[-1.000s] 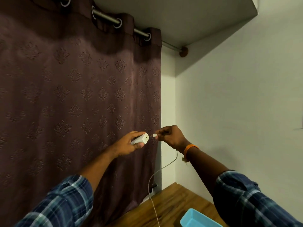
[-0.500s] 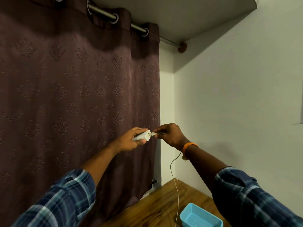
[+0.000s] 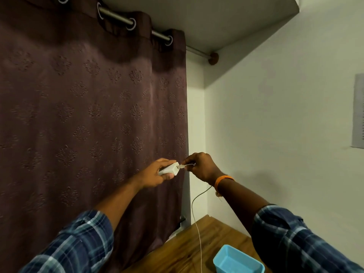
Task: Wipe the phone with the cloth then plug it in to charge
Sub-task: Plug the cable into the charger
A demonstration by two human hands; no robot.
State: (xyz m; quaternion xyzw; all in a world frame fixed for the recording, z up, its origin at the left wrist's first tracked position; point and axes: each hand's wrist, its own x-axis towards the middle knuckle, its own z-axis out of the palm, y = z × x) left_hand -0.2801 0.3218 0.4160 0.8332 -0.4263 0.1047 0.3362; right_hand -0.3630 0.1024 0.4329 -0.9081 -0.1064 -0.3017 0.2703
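My left hand [image 3: 155, 174] grips a white charger adapter [image 3: 171, 168] in front of the curtain, its port face turned to the right. My right hand [image 3: 201, 166] pinches the plug end of a thin white charging cable [image 3: 197, 219], and the plug tip touches the adapter's port. From my right hand the cable hangs down to the wooden table [image 3: 183, 251]. Neither the phone nor the cloth is in view.
A dark purple patterned curtain [image 3: 88, 125] hangs from a rod on the left. A white wall [image 3: 275, 125] stands on the right with a grey panel [image 3: 358, 111] at its edge. A light blue plastic tray [image 3: 236, 262] sits on the table near the bottom.
My right hand has brought the cable plug leftward from a small gap to the adapter's port. The view has tilted slightly, showing more of the table and tray.
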